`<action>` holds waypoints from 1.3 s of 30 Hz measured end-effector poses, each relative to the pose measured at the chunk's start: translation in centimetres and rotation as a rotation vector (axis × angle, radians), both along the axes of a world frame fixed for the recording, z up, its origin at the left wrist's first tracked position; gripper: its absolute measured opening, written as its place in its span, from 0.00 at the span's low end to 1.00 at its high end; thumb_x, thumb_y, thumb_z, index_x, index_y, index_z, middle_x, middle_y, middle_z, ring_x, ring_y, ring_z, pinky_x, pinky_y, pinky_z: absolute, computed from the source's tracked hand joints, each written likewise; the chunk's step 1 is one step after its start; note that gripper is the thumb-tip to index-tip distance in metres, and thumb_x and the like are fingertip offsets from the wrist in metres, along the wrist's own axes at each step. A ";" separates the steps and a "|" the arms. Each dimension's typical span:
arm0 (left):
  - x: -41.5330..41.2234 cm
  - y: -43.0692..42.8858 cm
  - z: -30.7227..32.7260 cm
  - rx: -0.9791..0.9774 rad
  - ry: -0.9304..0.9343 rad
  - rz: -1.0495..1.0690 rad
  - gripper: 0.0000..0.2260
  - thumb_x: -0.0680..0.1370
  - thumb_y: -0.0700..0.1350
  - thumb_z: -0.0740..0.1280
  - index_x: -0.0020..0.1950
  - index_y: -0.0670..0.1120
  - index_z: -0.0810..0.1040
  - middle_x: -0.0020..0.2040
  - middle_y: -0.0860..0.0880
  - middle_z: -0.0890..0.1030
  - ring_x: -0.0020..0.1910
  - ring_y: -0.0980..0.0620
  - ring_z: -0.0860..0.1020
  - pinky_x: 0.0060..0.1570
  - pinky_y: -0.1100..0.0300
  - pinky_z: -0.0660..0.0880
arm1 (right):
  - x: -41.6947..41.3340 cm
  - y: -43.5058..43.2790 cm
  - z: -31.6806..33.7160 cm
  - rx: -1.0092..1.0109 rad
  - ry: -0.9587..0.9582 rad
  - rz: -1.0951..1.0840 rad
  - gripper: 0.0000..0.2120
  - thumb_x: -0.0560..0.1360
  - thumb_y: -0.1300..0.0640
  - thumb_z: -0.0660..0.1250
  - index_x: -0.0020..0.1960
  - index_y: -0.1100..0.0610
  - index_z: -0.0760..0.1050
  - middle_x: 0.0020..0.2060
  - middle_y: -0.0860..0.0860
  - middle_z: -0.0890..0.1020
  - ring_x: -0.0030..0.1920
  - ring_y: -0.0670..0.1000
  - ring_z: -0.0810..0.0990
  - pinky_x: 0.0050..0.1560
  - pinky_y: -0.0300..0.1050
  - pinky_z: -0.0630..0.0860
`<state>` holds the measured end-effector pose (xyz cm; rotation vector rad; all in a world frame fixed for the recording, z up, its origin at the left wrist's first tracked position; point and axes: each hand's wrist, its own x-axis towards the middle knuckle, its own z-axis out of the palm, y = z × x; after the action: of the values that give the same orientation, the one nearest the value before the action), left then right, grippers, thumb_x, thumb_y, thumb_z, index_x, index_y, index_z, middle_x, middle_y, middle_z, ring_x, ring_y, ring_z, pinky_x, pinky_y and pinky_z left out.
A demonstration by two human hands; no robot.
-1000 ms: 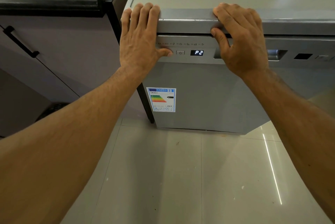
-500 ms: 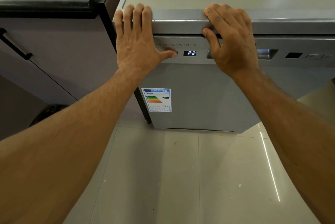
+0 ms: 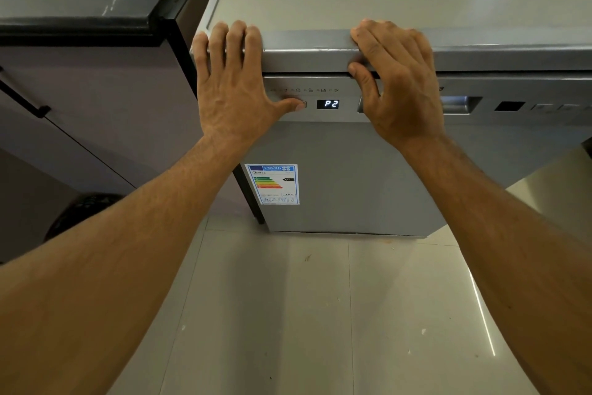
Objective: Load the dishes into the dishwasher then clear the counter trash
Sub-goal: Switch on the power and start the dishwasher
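Pale floor tiles (image 3: 256, 314) spread below the closed dishwasher (image 3: 352, 170). Left hand (image 3: 234, 87) lies flat on its top edge, thumb on a button (image 3: 304, 104); right hand (image 3: 400, 84) grips that edge, door handle (image 3: 458, 105) just beneath.

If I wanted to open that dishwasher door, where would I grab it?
Probably the recessed handle in the control strip of the dishwasher, right of the P2 display. It is a pocket sunk into the door's front, so come from the front, slip your fingers in and pull towards you. The right hand covers its left end while pinching the top panel.
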<state>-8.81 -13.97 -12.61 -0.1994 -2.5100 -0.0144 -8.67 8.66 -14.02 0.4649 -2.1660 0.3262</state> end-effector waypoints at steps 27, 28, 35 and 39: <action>3.8 3.3 4.5 -0.194 -0.295 -0.211 0.47 0.72 0.64 0.68 0.78 0.41 0.50 0.78 0.40 0.54 0.78 0.43 0.51 0.77 0.49 0.47 | 3.5 2.7 4.8 0.104 -0.469 0.026 0.29 0.72 0.67 0.63 0.73 0.64 0.66 0.71 0.59 0.71 0.72 0.59 0.68 0.74 0.52 0.62; 3.8 3.8 4.9 -0.209 -0.310 -0.238 0.45 0.72 0.63 0.68 0.78 0.41 0.51 0.78 0.40 0.55 0.78 0.43 0.52 0.77 0.49 0.48 | 3.9 3.3 5.0 0.085 -0.479 0.014 0.29 0.71 0.68 0.64 0.72 0.64 0.67 0.70 0.59 0.72 0.71 0.59 0.69 0.74 0.52 0.63; 3.1 8.7 5.6 -0.208 -0.322 -0.348 0.36 0.74 0.59 0.67 0.75 0.42 0.58 0.74 0.41 0.62 0.73 0.40 0.60 0.75 0.46 0.54 | 6.3 11.5 5.6 0.060 -0.474 -0.090 0.27 0.68 0.67 0.67 0.68 0.64 0.71 0.65 0.59 0.76 0.66 0.60 0.73 0.71 0.52 0.67; 2.9 11.2 4.5 -0.152 -0.300 -0.340 0.37 0.74 0.59 0.67 0.75 0.41 0.57 0.75 0.40 0.61 0.75 0.40 0.58 0.76 0.46 0.52 | 7.1 16.6 5.4 0.093 -0.500 -0.144 0.31 0.68 0.64 0.69 0.70 0.62 0.68 0.68 0.58 0.72 0.69 0.59 0.70 0.73 0.53 0.64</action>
<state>-5.87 -2.77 -8.14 -0.7337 -2.7431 0.0095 -1.56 25.26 -8.64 0.2952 -2.6942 0.2836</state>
